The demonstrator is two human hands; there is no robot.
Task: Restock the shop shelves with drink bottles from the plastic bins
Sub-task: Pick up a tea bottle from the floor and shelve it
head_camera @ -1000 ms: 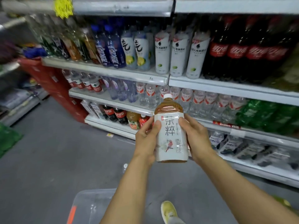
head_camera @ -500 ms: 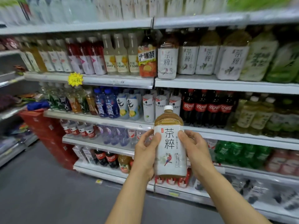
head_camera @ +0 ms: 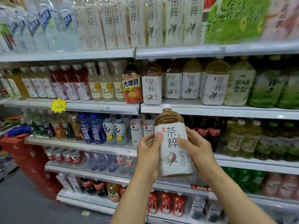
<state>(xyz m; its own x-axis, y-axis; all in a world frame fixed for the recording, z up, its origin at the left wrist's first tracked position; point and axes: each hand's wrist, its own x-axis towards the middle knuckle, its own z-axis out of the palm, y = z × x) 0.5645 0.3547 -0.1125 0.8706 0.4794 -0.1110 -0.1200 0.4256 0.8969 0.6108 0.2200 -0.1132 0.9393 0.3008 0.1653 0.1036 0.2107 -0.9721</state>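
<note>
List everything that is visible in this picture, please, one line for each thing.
Large plastic tea bottle with white cap: one, amber with white label, held upright before the shelves.
Similar large tea bottles: four, amber with white labels, second shelf down.
Orange-labelled iced tea bottle: one, dark, left of those four.
Pale yellow drink bottles: three, yellowish, left of the orange-labelled one.
Blue plastic bottles: two, blue, third shelf down.
Dark cola bottles with red labels: several, third shelf, right of the held bottle.
Yellow star-shaped price tag: one, second shelf's edge, left.
Grey metal shelves: several levels, grey, across the view.
Left hand: grips the held bottle's left side.
Right hand: grips its right side.
</note>
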